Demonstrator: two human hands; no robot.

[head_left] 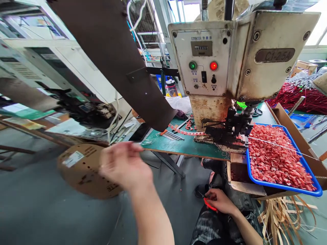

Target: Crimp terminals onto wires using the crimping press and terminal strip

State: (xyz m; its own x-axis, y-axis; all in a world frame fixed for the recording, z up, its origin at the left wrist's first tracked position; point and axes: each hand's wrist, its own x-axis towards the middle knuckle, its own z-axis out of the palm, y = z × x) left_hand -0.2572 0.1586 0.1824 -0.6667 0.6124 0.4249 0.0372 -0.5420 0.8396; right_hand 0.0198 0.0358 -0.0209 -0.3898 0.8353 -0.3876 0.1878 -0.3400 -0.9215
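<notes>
My left hand [125, 165] is stretched out in front of a round cardboard reel [84, 170]. Motion blurs its curled fingers, so whether anything is in them does not show. Low down by my lap, my right hand [220, 201] grips a small red-handled tool [209, 205] with a thin dark tip; its exact kind is unclear. Above both hands stands a worn press machine [204, 61] with a counter panel and a red light glowing. A strip of red and white pieces [189, 132] runs along the table into its black tooling [230, 127].
A blue tray [283, 190] heaped with small red pieces [278, 156] sits right of the machine, beside cardboard boxes [288, 126]. A dark curved sheet [120, 61] hangs at centre left. Thin rods [172, 135] lie on the green table [163, 148]. Paper strips [278, 217] pile at lower right.
</notes>
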